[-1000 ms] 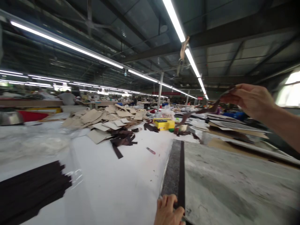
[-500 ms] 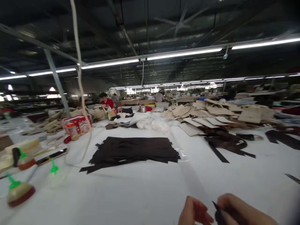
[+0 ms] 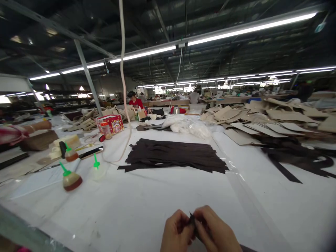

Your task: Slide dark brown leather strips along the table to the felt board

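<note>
My left hand (image 3: 176,231) and my right hand (image 3: 216,231) meet at the bottom edge of the view, both pinched on the end of a dark strip (image 3: 193,222) held between the fingertips. The rest of that strip is hidden below the frame. A flat pile of dark brown strips (image 3: 174,155) lies on the white table (image 3: 136,199) ahead of my hands, about an arm's length away.
Glue bottles with green nozzles (image 3: 69,176) stand at the left, near a red box (image 3: 111,123). A white cord (image 3: 124,87) hangs down from above. Beige cut panels (image 3: 262,120) and loose dark straps (image 3: 296,159) cover the right. Other workers sit far back.
The view has swung left from the marble slab to the white table. My right hand came down from holding a strip in the air, and both hands now pinch a strip together.
</note>
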`<state>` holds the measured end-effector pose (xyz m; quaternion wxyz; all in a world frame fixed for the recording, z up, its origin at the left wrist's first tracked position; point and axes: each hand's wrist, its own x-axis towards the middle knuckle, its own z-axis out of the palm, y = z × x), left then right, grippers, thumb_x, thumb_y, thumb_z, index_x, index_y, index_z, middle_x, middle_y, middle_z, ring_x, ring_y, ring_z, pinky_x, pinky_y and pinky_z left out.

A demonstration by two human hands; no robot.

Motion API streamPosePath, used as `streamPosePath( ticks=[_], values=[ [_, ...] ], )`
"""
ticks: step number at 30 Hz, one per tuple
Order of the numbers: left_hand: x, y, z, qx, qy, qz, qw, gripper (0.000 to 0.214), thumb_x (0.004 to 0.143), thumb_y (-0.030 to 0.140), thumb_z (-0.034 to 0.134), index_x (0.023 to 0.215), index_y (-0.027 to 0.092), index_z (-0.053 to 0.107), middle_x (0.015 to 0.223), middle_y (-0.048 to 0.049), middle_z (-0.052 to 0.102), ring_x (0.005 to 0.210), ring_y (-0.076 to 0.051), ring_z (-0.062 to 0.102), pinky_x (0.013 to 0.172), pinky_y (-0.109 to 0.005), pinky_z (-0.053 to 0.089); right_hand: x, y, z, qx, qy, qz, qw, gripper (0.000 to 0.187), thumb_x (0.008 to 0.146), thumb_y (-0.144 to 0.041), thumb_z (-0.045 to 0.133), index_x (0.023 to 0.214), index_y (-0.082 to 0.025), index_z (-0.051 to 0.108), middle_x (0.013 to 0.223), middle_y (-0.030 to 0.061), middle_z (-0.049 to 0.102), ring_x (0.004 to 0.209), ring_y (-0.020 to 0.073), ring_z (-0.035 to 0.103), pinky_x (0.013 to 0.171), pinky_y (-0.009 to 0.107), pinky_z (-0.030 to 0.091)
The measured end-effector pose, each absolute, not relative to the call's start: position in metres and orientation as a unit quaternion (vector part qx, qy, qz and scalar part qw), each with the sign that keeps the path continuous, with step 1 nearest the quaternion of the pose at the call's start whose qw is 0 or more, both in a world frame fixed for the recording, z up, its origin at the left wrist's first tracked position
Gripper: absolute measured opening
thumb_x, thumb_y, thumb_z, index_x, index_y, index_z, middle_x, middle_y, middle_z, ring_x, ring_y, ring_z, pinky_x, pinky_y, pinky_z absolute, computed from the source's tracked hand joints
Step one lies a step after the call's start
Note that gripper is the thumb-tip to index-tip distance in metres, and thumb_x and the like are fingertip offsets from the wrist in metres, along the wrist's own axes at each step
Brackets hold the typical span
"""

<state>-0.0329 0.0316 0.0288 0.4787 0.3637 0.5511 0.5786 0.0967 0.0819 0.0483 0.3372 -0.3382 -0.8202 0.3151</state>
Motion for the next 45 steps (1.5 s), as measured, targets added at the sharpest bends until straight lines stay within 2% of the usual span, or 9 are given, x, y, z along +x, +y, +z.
streamPosePath(
  ticks=[5, 9, 11, 16, 19, 23, 26, 33, 45],
  values=[
    [-0.06, 0.018, 0.029, 0.36, 0.554, 0.58, 0.476, 0.024, 0.071, 0.038, 0.067, 0.073, 0.015, 0.059, 0.061, 0.002, 0.056, 0.06, -0.012, 0.049, 0.056, -0.022, 0.037, 0.09, 0.09, 0.048, -0.341, -0.832, 0.294, 0.324, 0.029, 0.089, -0.03, 0.044, 0.116, -0.025, 0.054, 0.105, 0.0078, 0.059, 0.089, 0.0222, 0.056, 0.079, 0.036, 0.049],
    [-0.076, 0.009, 0.026, 0.347, 0.553, 0.583, 0.485, 0.027, 0.071, 0.04, 0.068, 0.078, 0.014, 0.061, 0.067, 0.0011, 0.058, 0.064, -0.012, 0.051, 0.059, -0.022, 0.04, 0.078, 0.094, 0.051, -0.322, -0.837, 0.344, 0.279, 0.039, 0.089, -0.032, 0.045, 0.126, -0.023, 0.052, 0.123, 0.0091, 0.055, 0.113, 0.0246, 0.05, 0.098, 0.041, 0.039],
    [-0.081, 0.005, 0.025, 0.337, 0.552, 0.587, 0.487, 0.032, 0.071, 0.044, 0.069, 0.081, 0.014, 0.061, 0.072, -0.0004, 0.061, 0.066, -0.013, 0.053, 0.059, -0.023, 0.042, 0.067, 0.093, 0.053, -0.295, -0.84, 0.397, 0.223, 0.035, 0.088, -0.029, 0.047, 0.121, -0.022, 0.057, 0.118, 0.007, 0.06, 0.11, 0.0235, 0.053, 0.096, 0.038, 0.04],
    [-0.092, -0.011, 0.023, 0.329, 0.6, 0.571, 0.453, 0.036, 0.072, 0.049, 0.069, 0.078, 0.015, 0.059, 0.061, 0.0002, 0.06, 0.054, -0.012, 0.054, 0.048, -0.02, 0.039, 0.038, 0.088, 0.048, -0.316, -0.833, 0.43, 0.148, 0.011, 0.079, -0.017, 0.052, 0.079, -0.02, 0.063, 0.075, -0.0011, 0.064, 0.073, 0.0167, 0.057, 0.066, 0.027, 0.039],
    [-0.102, -0.024, 0.02, 0.354, 0.688, 0.531, 0.346, 0.028, 0.078, 0.045, 0.063, 0.083, 0.018, 0.059, 0.064, 0.0005, 0.06, 0.054, -0.014, 0.056, 0.045, -0.021, 0.04, 0.025, 0.084, 0.041, -0.321, -0.867, 0.357, 0.134, 0.013, 0.078, -0.012, 0.053, 0.08, -0.021, 0.062, 0.08, -0.0012, 0.063, 0.077, 0.0171, 0.054, 0.069, 0.028, 0.034],
    [-0.116, -0.037, 0.014, 0.541, 0.714, 0.445, 0.019, 0.024, 0.091, 0.026, 0.047, 0.111, 0.021, 0.06, 0.107, -0.0092, 0.065, 0.092, -0.021, 0.063, 0.077, -0.034, 0.053, 0.012, 0.082, 0.031, -0.286, -0.907, 0.281, 0.129, 0.019, 0.081, -0.008, 0.051, 0.09, -0.021, 0.06, 0.09, -0.0002, 0.062, 0.088, 0.0195, 0.052, 0.079, 0.034, 0.031],
    [-0.124, -0.039, 0.008, 0.717, 0.615, 0.312, -0.097, 0.032, 0.092, 0.014, 0.042, 0.119, 0.018, 0.059, 0.114, -0.0105, 0.065, 0.102, -0.022, 0.061, 0.087, -0.036, 0.053, 0.008, 0.083, 0.027, -0.268, -0.917, 0.267, 0.127, 0.021, 0.082, -0.005, 0.049, 0.093, -0.021, 0.059, 0.095, 0.0013, 0.061, 0.091, 0.0203, 0.051, 0.081, 0.035, 0.031],
    [-0.144, -0.042, 0.006, 0.767, 0.58, 0.189, -0.198, 0.03, 0.093, 0.016, 0.041, 0.116, 0.012, 0.06, 0.114, -0.0089, 0.068, 0.099, -0.022, 0.066, 0.084, -0.033, 0.057, 0.008, 0.085, 0.027, -0.247, -0.921, 0.274, 0.126, 0.027, 0.083, -0.003, 0.048, 0.099, -0.021, 0.06, 0.1, 0.0029, 0.058, 0.095, 0.0217, 0.049, 0.085, 0.036, 0.034],
    [-0.152, -0.046, 0.01, 0.771, 0.582, 0.162, -0.2, 0.033, 0.098, 0.023, 0.038, 0.117, 0.007, 0.06, 0.118, -0.0113, 0.067, 0.106, -0.022, 0.064, 0.088, -0.033, 0.057, 0.01, 0.083, 0.011, -0.181, -0.929, 0.278, 0.165, 0.031, 0.092, -0.003, 0.043, 0.112, -0.017, 0.061, 0.097, 0.0073, 0.055, 0.091, 0.022, 0.049, 0.08, 0.036, 0.044]
  ],
)
